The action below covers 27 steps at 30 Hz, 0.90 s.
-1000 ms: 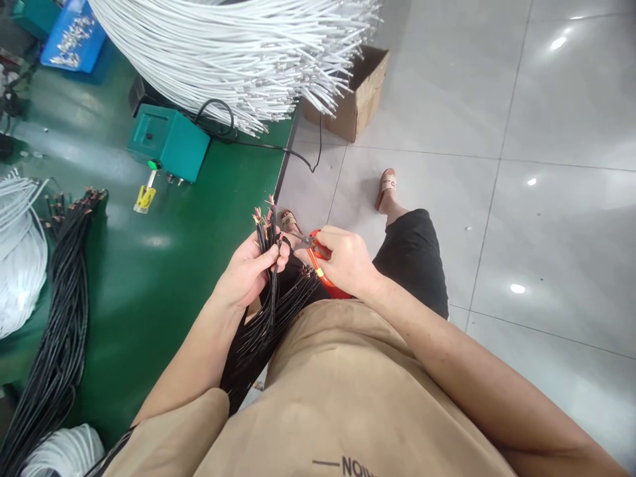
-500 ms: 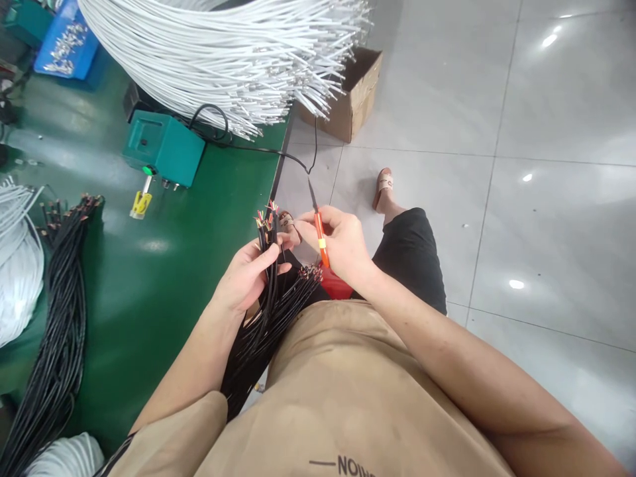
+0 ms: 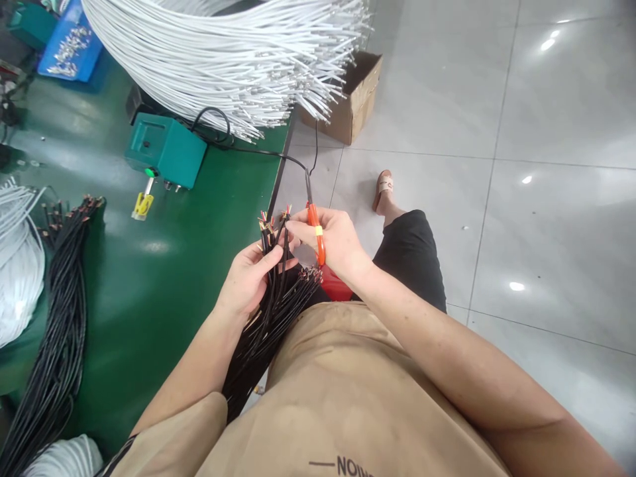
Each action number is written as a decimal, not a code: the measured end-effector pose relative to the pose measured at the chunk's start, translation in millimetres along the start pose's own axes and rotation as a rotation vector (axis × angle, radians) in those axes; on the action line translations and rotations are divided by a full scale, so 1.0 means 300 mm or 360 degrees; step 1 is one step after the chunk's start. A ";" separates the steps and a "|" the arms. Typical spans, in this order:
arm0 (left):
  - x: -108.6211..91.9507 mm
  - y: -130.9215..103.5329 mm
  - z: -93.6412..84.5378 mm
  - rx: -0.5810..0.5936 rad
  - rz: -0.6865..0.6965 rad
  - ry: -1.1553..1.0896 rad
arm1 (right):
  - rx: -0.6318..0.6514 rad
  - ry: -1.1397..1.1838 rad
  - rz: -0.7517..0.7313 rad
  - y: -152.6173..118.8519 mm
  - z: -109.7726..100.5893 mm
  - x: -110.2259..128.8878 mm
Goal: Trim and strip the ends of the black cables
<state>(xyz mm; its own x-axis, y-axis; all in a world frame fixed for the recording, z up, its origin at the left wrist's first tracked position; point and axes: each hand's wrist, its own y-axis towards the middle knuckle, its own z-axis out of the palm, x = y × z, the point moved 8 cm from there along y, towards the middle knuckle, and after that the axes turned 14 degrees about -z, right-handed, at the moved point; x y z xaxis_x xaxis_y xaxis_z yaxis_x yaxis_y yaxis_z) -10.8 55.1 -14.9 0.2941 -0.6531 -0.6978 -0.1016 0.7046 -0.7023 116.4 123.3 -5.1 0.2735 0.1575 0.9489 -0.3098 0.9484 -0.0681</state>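
Viewed through the head camera, clock positions taken from the centre of the view, I report from left to right. At 9 o'clock I note a white cable bundle, and beside it a black cable bundle, both on the green desk. At 10 o'clock I record a blue tray holding small metal parts and, nearer the centre, a green unit with a yellow-tipped fitting. At 11 o'clock a large white cable bunch reaches over the desk edge.

Just off centre, toward 8 o'clock, the left hand is closed around several held black cables, whose stripped, coloured ends point toward 12. More black cables lie near the lap, toward 7 o'clock.

Toward 3 o'clock, close to centre, the right hand grips an orange-handled tool, its slender dark blades pointing to 12. Its thumb and forefinger appear to pinch one cable end; contact is partly hidden. A cardboard box stands on the floor at 1 o'clock.

I judge the step in hand to be separating one cable from the held group. The next move calls for a steady left grip, a light right pinch and blades kept off the fingers.
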 end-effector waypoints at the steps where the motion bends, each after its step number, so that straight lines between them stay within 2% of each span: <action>1: -0.002 -0.001 -0.001 -0.0004 0.0009 -0.0006 | 0.0012 0.0081 -0.0003 -0.003 0.003 0.001; 6: -0.009 -0.004 -0.003 0.0006 0.0019 -0.0042 | 0.0029 0.0257 -0.0023 -0.018 0.000 -0.005; 11: -0.009 0.000 -0.026 -0.0060 0.0043 -0.0097 | 0.0060 0.0315 0.0013 -0.034 -0.002 -0.011; 17: -0.009 0.005 -0.041 -0.0087 0.0014 -0.0158 | -0.0028 0.0283 0.0047 -0.059 0.005 -0.020; 22: -0.010 0.014 -0.048 -0.0023 0.0021 -0.0269 | -0.0144 0.0372 0.0042 -0.070 0.015 -0.050; 27: -0.016 0.014 -0.044 0.0002 0.0011 -0.0275 | -0.0180 0.0351 -0.0006 -0.075 0.012 -0.048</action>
<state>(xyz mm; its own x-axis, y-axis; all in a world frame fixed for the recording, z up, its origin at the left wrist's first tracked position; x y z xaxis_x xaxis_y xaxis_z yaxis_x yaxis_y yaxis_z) -25.1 57.5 -16.4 0.4523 -0.5912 -0.6678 -0.1028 0.7092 -0.6975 116.1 98.6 -16.2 0.4707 0.1984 0.8597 -0.2080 0.9719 -0.1104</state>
